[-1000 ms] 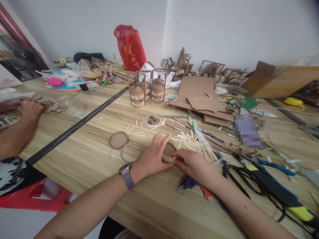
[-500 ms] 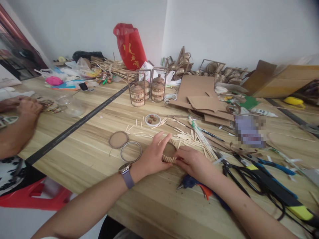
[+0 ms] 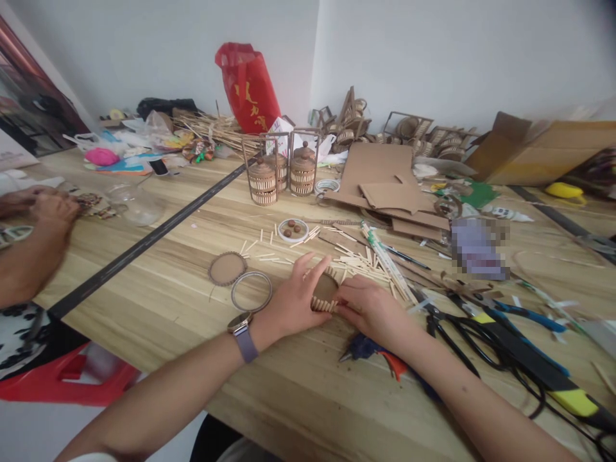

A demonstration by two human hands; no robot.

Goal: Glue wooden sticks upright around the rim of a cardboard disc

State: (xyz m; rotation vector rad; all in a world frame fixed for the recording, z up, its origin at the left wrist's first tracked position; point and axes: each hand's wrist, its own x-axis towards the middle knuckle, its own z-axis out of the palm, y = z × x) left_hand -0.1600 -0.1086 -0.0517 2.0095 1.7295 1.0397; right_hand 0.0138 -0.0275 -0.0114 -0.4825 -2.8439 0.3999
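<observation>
Short wooden sticks stand side by side along the rim of a small round cardboard base (image 3: 326, 304) on the table. My left hand (image 3: 297, 296), wearing a watch, curls around its left side, with thumb and fingers gripping it. At the right edge, the fingertips of my right hand (image 3: 362, 301) are pinched together against the sticks; whatever is between them is hidden. Loose short sticks (image 3: 360, 260) lie just behind the hands. Left of them are a round cardboard disc (image 3: 227, 268) with a ridged edge and a white ring (image 3: 251, 291).
Under my right forearm lies a blue glue gun (image 3: 360, 348). Scissors (image 3: 445, 333) and pliers (image 3: 529, 316) lie to the right. Small lidded stick baskets (image 3: 302, 173), cardboard sheets (image 3: 378, 170) and a red bag (image 3: 248, 90) stand behind. A co-worker's hands (image 3: 52, 208) are at left.
The view has shifted slightly. Both hands stay at the round base, and my right fingers remain pinched at its right edge with hardly any movement.
</observation>
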